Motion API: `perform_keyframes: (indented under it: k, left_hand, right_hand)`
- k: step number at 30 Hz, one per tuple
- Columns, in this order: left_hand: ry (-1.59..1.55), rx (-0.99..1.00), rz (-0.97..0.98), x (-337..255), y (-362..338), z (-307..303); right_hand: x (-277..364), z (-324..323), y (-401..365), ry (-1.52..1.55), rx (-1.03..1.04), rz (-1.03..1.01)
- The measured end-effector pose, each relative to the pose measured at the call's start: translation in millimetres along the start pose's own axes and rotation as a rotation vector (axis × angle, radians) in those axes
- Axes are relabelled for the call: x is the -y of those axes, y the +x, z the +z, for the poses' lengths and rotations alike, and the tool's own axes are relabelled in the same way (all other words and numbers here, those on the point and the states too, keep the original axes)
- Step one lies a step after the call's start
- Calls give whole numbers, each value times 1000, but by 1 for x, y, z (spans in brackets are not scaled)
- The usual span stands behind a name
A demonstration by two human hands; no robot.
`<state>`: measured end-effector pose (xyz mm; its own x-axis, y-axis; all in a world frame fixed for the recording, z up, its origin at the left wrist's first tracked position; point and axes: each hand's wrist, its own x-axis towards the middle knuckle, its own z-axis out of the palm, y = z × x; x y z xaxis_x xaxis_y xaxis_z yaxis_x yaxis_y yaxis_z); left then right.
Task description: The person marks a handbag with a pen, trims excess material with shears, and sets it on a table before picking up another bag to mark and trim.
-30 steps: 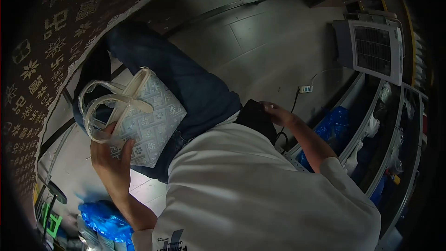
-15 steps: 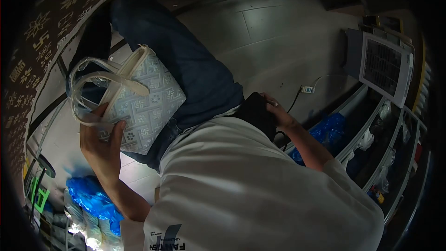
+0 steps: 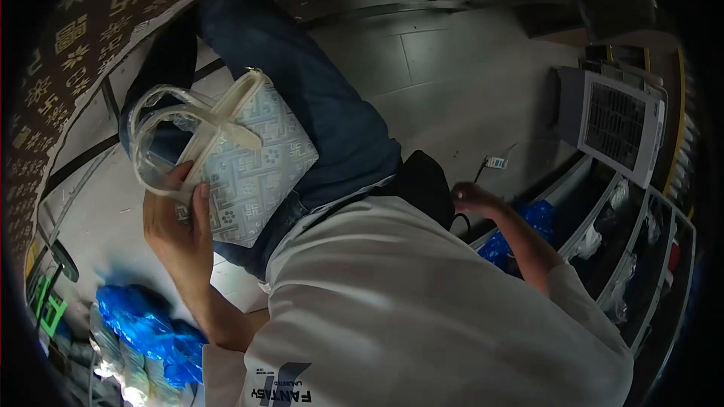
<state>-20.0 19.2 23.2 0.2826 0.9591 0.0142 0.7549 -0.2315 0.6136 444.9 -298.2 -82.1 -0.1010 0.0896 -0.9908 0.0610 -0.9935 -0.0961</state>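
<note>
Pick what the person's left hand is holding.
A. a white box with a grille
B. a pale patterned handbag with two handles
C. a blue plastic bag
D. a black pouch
B: the left hand is closed on the corner of the handbag where its handles join, holding it against the blue trouser leg.

Grey tiled floor [image 3: 452, 83] with blue bags [image 3: 143, 324], white cooler [image 3: 611, 124]
</note>
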Motion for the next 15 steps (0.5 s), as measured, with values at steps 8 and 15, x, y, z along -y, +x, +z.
perform_keyframes:
  k: [8,15]
  left_hand:
    - [-44,31,32,10,7,4]
    - [-18,7,23,12,4,0]
  right_hand:
    - [0,74,-113,-83,324,71]
    - [76,103,-108,-341,102,245]
